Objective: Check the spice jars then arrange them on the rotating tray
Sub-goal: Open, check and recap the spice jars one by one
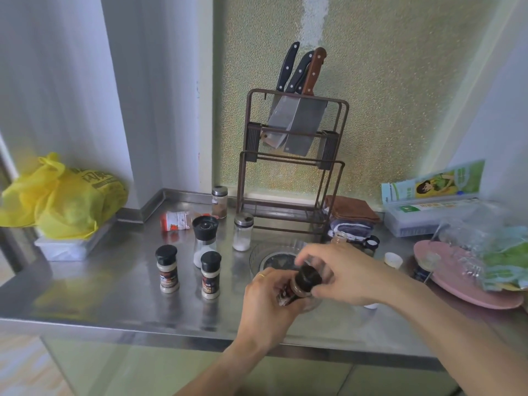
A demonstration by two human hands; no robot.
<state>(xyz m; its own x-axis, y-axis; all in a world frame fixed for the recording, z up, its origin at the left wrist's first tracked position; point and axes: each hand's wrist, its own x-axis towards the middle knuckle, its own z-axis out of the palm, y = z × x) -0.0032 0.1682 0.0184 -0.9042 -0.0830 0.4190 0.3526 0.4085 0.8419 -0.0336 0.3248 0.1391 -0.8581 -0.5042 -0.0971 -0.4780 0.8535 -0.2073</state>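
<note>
We hold a tilted spice jar (297, 287) just above the steel surface (114, 292): left hand (268, 298) fingers wrapped round its body, right hand (345, 272) fingers pinching its black cap, over the clear rotating tray (265, 250).

Both forearms reach in from 6 o'clock, converging. The left hand (265, 295) curls its fingers in a grip, a ring showing. The right hand (340, 274) pinches from 3 o'clock, wrist bent.
</note>
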